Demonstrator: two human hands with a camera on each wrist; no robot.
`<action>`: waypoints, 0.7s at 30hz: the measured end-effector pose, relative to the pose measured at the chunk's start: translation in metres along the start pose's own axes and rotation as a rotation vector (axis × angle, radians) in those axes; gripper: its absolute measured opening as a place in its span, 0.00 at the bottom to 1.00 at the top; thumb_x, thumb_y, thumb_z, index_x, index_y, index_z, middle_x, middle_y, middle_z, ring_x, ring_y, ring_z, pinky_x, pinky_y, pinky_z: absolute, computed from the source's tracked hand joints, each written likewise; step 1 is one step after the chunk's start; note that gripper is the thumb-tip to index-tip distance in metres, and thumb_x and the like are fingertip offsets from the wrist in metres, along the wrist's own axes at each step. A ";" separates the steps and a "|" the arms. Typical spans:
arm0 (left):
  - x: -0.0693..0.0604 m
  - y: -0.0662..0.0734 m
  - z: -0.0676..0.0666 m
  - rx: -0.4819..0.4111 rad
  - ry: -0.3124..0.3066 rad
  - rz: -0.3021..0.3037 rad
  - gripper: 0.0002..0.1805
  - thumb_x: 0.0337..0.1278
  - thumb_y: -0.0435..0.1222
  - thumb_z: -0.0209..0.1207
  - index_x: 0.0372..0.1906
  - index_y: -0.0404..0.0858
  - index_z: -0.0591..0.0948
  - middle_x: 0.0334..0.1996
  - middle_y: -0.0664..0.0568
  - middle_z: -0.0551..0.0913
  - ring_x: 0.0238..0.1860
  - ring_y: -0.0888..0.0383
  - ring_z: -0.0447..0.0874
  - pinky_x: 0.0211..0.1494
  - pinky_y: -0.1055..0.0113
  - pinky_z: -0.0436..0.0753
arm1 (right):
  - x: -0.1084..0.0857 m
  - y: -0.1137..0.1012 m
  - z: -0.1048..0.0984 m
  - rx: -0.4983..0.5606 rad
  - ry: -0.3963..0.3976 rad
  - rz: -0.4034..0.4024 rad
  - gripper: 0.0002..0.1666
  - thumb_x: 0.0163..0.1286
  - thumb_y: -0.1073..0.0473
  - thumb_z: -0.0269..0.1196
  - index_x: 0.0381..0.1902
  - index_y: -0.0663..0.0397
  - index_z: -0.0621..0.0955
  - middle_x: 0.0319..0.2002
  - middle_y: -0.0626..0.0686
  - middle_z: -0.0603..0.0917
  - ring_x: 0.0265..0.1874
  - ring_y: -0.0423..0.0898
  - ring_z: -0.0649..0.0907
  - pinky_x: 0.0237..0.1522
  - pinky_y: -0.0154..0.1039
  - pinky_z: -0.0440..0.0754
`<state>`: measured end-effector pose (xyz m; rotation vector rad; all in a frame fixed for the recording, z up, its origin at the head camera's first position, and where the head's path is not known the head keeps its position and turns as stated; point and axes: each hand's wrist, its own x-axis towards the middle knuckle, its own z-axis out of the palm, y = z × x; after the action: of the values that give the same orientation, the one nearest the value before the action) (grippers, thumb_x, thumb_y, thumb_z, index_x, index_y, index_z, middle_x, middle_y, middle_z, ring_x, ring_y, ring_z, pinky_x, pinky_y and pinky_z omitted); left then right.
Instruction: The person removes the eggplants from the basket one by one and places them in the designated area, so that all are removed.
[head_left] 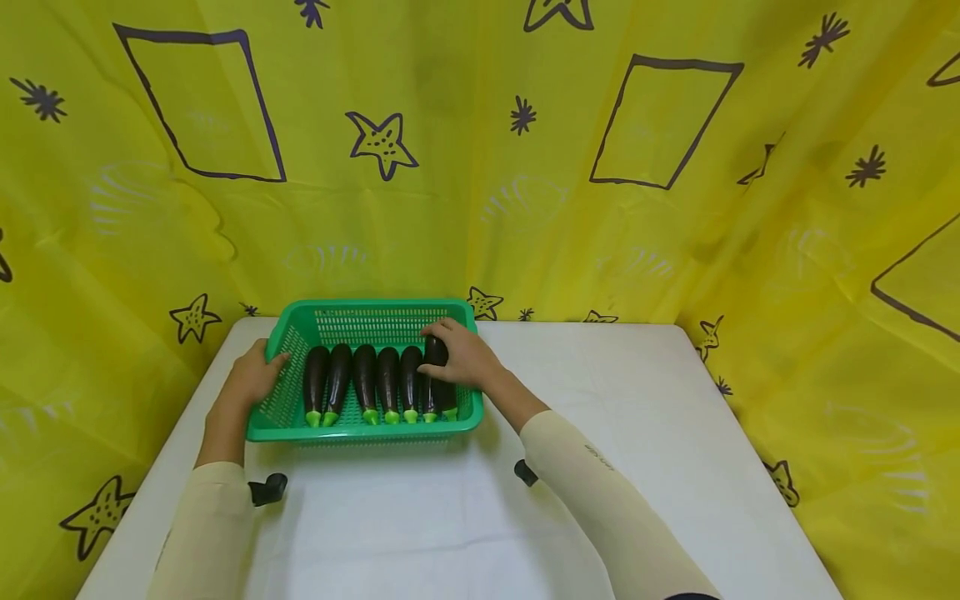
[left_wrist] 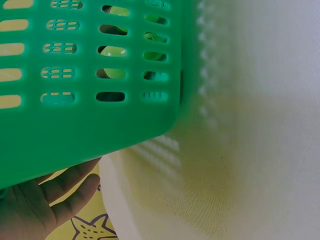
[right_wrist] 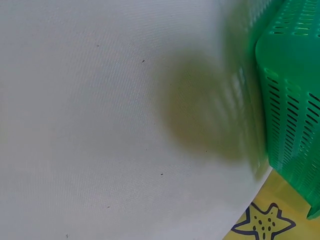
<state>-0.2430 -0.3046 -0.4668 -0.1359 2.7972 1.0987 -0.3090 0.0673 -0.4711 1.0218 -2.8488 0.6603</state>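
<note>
A green plastic basket (head_left: 352,434) stands at the back of the white table, holding a row of several dark purple eggplants (head_left: 365,375) with their green caps toward me. My left hand (head_left: 253,375) grips the basket's left rim, thumb over the inside. In the left wrist view, that hand (left_wrist: 37,207) shows below the slotted basket wall (left_wrist: 75,127). Inside the basket at the right end, my right hand (head_left: 468,354) holds an eggplant (head_left: 436,351) between thumb and fingers, covering part of it. The right wrist view shows only the basket's outer side (right_wrist: 287,60), not the hand.
A yellow curtain (head_left: 442,225) with dark star and frame drawings hangs behind the table and along both sides. The white tabletop (head_left: 600,400) spreads to the right and in front of the basket. Black strap ends (head_left: 267,489) stick out by both forearms.
</note>
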 end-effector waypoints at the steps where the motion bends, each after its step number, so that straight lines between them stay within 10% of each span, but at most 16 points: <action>1: 0.000 0.000 0.000 -0.001 0.000 0.000 0.35 0.86 0.45 0.38 0.74 0.17 0.52 0.62 0.18 0.67 0.57 0.25 0.73 0.57 0.31 0.76 | 0.000 0.000 0.000 -0.010 -0.007 -0.004 0.34 0.69 0.41 0.72 0.69 0.44 0.79 0.67 0.53 0.76 0.61 0.52 0.80 0.59 0.50 0.81; 10: 0.001 -0.002 0.000 0.006 0.010 0.005 0.36 0.86 0.45 0.39 0.74 0.16 0.52 0.63 0.17 0.66 0.59 0.24 0.71 0.58 0.30 0.73 | 0.002 -0.001 -0.002 -0.028 -0.018 -0.025 0.44 0.64 0.38 0.75 0.71 0.49 0.74 0.64 0.50 0.82 0.54 0.49 0.85 0.53 0.47 0.83; 21: 0.002 -0.003 0.000 0.006 0.016 0.011 0.35 0.85 0.46 0.39 0.74 0.16 0.54 0.63 0.18 0.67 0.59 0.24 0.71 0.59 0.30 0.71 | 0.001 0.002 0.000 -0.068 -0.021 -0.089 0.28 0.71 0.38 0.69 0.63 0.44 0.82 0.64 0.52 0.77 0.45 0.50 0.84 0.47 0.46 0.84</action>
<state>-0.2446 -0.3064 -0.4693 -0.1302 2.8184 1.0967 -0.3110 0.0676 -0.4716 1.1432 -2.8030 0.5457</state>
